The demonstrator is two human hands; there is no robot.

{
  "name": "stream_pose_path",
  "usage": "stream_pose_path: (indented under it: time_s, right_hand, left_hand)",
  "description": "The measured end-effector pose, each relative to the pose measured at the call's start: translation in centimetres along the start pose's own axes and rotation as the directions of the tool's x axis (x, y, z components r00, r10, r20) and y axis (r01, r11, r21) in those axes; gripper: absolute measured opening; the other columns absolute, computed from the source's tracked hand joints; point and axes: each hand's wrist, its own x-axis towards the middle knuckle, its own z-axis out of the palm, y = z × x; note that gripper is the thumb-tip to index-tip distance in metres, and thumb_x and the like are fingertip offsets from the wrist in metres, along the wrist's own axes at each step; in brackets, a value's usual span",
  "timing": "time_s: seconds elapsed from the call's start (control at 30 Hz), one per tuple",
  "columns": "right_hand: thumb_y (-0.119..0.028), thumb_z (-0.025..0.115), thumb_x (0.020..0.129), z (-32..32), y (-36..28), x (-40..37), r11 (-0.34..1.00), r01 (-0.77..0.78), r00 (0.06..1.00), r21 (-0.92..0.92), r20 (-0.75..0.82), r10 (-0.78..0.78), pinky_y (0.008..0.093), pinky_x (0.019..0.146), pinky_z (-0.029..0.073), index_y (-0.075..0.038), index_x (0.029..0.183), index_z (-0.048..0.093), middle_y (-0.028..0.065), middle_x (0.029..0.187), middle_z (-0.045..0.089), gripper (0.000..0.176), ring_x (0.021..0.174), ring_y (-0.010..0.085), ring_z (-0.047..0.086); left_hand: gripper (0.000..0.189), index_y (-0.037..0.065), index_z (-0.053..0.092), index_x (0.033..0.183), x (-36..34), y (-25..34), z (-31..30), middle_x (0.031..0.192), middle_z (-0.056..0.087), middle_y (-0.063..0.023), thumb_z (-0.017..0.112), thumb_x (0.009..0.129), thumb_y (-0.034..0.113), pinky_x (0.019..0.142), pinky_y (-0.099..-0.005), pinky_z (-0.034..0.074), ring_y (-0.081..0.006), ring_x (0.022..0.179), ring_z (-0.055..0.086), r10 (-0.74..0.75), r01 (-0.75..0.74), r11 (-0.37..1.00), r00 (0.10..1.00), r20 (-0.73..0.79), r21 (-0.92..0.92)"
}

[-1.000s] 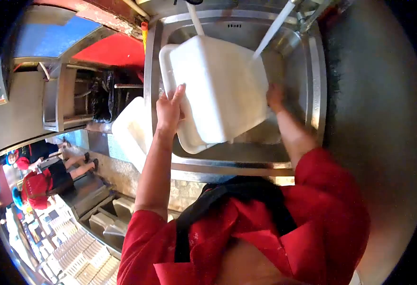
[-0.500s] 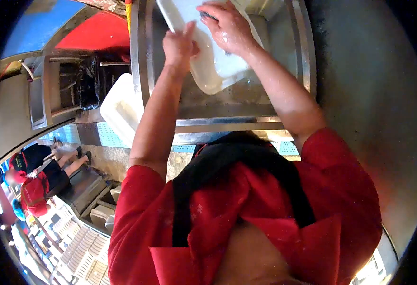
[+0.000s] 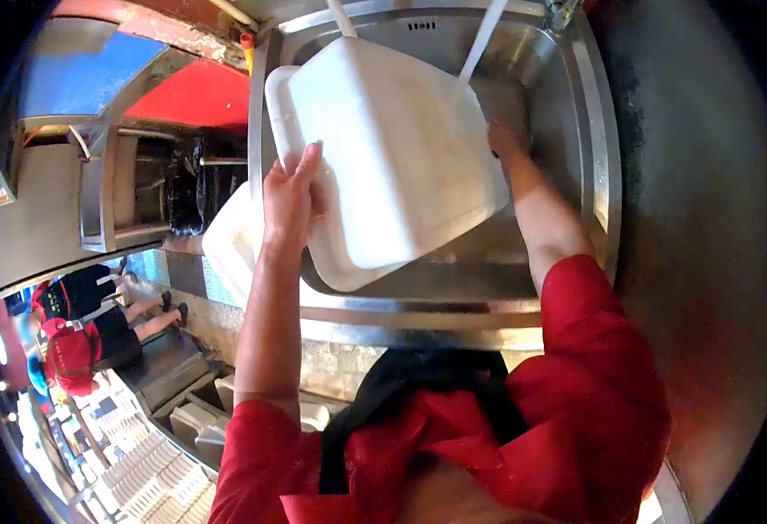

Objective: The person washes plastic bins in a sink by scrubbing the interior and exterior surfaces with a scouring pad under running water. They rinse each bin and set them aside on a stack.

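A white plastic tub point(image 3: 383, 157) is tilted on its side over the steel sink point(image 3: 606, 175), its outer bottom and walls turned toward me. My left hand point(image 3: 292, 196) grips the near-left rim, thumb on the outside. At the tub's right side, deep in the sink, my right hand point(image 3: 507, 140) is closed in shadow against the wall. A small dark pad point(image 3: 494, 155) shows at its fingers, mostly hidden. Water point(image 3: 481, 44) falls in a stream onto the tub's far right edge.
Another white tub point(image 3: 231, 236) stands left of the sink. A metal fitting point(image 3: 563, 12) is at the sink's far right corner, and a grey counter point(image 3: 689, 218) runs along the right. People in red tops point(image 3: 73, 354) are at the far left, near stacked pale dishes point(image 3: 152, 472).
The tub has turned over from its inside facing me to its outside facing me. My right hand has moved from inside it to its right side. The water stream now shows.
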Motion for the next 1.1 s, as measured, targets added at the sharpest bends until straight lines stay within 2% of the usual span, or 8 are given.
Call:
stream_pose_path:
  time_s: [0.07, 0.13, 0.2, 0.37, 0.43, 0.5, 0.87, 1.1]
  right_hand:
    - [-0.012, 0.046, 0.078, 1.8, -1.7, -3.8, 0.731, -0.311, 0.933, 0.607, 0.051, 0.355, 0.0347, 0.077, 0.043, -0.005, 0.079, 0.062, 0.0123, 0.082, 0.061, 0.017, 0.091, 0.0235, 0.054]
    - [-0.019, 0.046, 0.080, 0.3, -3.7, -10.5, 0.973, -0.214, 0.973, 0.089, -0.071, 0.221, 0.0407, 0.077, 0.044, -0.011, 0.095, 0.062, 0.0088, 0.093, 0.062, 0.024, 0.090, 0.0277, 0.056]
    - [-0.018, 0.045, 0.080, -2.1, -4.8, -14.1, 0.888, -0.336, 0.925, 0.313, -0.068, 0.374, 0.0418, 0.077, 0.045, -0.010, 0.096, 0.062, 0.0099, 0.095, 0.061, 0.024, 0.089, 0.0283, 0.057]
    - [-0.013, 0.046, 0.081, -6.6, -5.7, -21.7, 0.340, -0.329, 0.769, 0.881, 0.040, 0.638, 0.0441, 0.064, 0.049, -0.007, 0.100, 0.057, 0.0138, 0.096, 0.060, 0.023, 0.073, 0.0279, 0.059]
    - [-0.011, 0.047, 0.083, -13.4, -3.7, -28.0, -0.266, -0.012, 0.936, 0.964, 0.104, 0.336, 0.0374, 0.050, 0.049, -0.005, 0.100, 0.054, 0.0122, 0.090, 0.059, 0.020, 0.062, 0.0227, 0.058]
    - [-0.011, 0.046, 0.085, -17.7, -1.3, -32.2, -0.368, 0.023, 0.930, 0.929, 0.116, 0.350, 0.0292, 0.041, 0.046, -0.004, 0.101, 0.053, 0.0089, 0.081, 0.055, 0.019, 0.055, 0.0168, 0.055]
    - [-0.036, 0.046, 0.086, -23.3, 4.3, -36.0, -0.238, 0.173, 0.730, 0.956, 0.037, 0.682, 0.0218, 0.038, 0.033, -0.011, 0.092, 0.058, 0.0018, 0.072, 0.053, 0.028, 0.054, 0.0098, 0.051]
    - [-0.049, 0.063, 0.069, -16.6, 5.1, -30.1, -0.341, -0.161, 0.909, 0.926, 0.274, 0.316, 0.0333, 0.074, 0.047, -0.002, 0.104, 0.055, 0.0121, 0.096, 0.060, 0.059, 0.086, 0.0221, 0.058]
  left_hand:
    - [0.029, 0.001, 0.052, 0.086, 0.0, -1.9, -1.0, 0.053, 0.044, 0.0008, 0.062, 0.078, 0.027, 0.030, -0.0226, 0.031, -0.0078, 0.037, 0.039, -0.021, 0.024, 0.999, 0.998, 0.058, -0.047]
    - [0.028, 0.001, 0.053, 0.085, -1.3, -1.8, -0.7, 0.054, 0.047, 0.0000, 0.063, 0.077, 0.026, 0.030, -0.0231, 0.031, -0.0079, 0.036, 0.039, -0.045, 0.059, 0.988, 0.993, 0.106, -0.140]
    - [0.029, 0.000, 0.053, 0.083, -2.5, -1.0, 0.3, 0.055, 0.048, -0.0011, 0.065, 0.075, 0.025, 0.033, -0.0231, 0.033, -0.0085, 0.038, 0.041, -0.067, 0.092, 0.983, 0.986, 0.153, -0.160]
    - [0.025, 0.000, 0.049, 0.080, -4.9, 3.3, 3.4, 0.056, 0.048, -0.0028, 0.067, 0.072, 0.015, 0.035, -0.0260, 0.035, -0.0110, 0.041, 0.043, 0.042, 0.058, 0.969, 0.919, 0.393, -0.240]
    - [0.023, 0.000, 0.049, 0.081, -7.1, 5.0, 3.6, 0.055, 0.048, -0.0023, 0.067, 0.072, 0.011, 0.035, -0.0272, 0.034, -0.0115, 0.040, 0.042, 0.103, 0.032, 0.958, 0.889, 0.446, -0.285]
    - [0.023, 0.000, 0.049, 0.081, -7.8, 6.0, 3.1, 0.055, 0.048, -0.0023, 0.067, 0.071, 0.009, 0.035, -0.0274, 0.034, -0.0114, 0.040, 0.042, 0.167, -0.005, 0.945, 0.867, 0.469, -0.327]
    - [0.044, -0.003, 0.053, 0.098, -8.5, 9.6, -3.3, 0.077, 0.061, -0.0090, 0.074, 0.064, 0.015, 0.060, -0.0262, 0.048, -0.0135, 0.068, 0.058, 0.478, -0.520, 0.845, 0.636, 0.606, -0.122]
    - [0.022, 0.008, 0.049, 0.093, -10.0, 1.2, 2.4, 0.074, 0.059, -0.0141, 0.053, 0.072, 0.016, 0.059, -0.0431, 0.045, -0.0324, 0.070, 0.058, 0.493, -0.997, 0.018, 0.079, 0.867, 0.080]
